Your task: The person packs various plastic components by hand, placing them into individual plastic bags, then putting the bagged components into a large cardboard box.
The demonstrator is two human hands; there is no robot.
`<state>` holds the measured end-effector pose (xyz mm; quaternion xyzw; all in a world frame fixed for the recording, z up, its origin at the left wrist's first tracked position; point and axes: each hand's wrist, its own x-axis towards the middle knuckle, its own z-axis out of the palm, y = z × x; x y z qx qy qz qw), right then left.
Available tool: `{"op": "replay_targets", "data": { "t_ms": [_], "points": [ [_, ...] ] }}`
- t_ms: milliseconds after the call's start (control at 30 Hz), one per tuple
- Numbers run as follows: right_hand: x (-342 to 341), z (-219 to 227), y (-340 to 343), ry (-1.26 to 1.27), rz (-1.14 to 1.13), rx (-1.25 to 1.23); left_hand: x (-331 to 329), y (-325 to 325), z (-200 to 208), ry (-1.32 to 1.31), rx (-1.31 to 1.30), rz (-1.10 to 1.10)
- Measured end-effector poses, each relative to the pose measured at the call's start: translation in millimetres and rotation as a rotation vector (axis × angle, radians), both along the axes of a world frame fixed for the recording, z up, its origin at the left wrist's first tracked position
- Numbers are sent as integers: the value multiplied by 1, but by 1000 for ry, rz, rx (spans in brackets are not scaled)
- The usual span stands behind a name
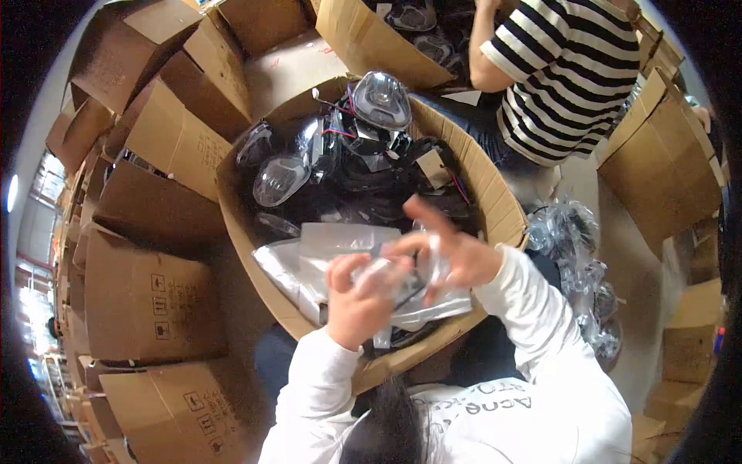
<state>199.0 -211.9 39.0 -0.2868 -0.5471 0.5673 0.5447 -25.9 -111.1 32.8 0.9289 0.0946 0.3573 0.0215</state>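
Observation:
Both of my hands are together over the near part of a large open carton, and motion blurs them. My left hand (362, 303) is closed, its fingers curled around a crinkled clear plastic bag (384, 278) with something dark in or behind it. My right hand (457, 254) grips the same plastic from the right, one finger sticking out. What the dark item is, I cannot make out. Beneath them lie a flat translucent bag (332, 241) and silvery wrapping (286, 267). Farther back in the carton sit clear-lensed lamp units (381, 100) with red and blue wires.
The carton's cardboard wall (495, 189) curves around the parts. Several open cartons (147, 298) line the left. Clear-wrapped parts (572, 240) are heaped on the right. A person in a striped shirt (568, 73) works at the back right, near another carton (665, 155).

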Motion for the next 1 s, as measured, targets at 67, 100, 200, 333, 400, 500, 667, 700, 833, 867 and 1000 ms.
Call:
{"op": "replay_targets", "data": {
  "t_ms": [67,100,200,333,400,500,667,700,833,867,1000],
  "points": [
    [-22,-13,10,-503,-46,250,7,-8,-18,55,25,-43],
    [-28,-17,11,-501,-50,161,10,-9,-18,77,-58,-10],
    [-22,-25,15,-478,-41,-13,7,6,-16,161,-255,-76],
    [-12,-22,24,-467,-123,-194,9,16,-16,246,-325,-240],
    [-12,-10,22,-624,-207,-222,9,14,-14,296,-313,-198],
    [-26,-4,17,-1017,-261,-109,9,10,-16,274,-452,-95],
    [-34,9,6,-1190,-270,-58,3,13,-14,240,-617,-169],
    [-29,6,6,-1084,-448,89,3,15,-9,234,-612,-172],
    [9,-21,15,-774,-1086,78,3,4,17,96,-600,-424],
    [27,-15,23,-715,-1182,-79,-1,-5,31,63,-555,-540],
    [56,-54,44,-588,-1064,-231,-5,-4,29,69,-759,-703]
  ]
}}
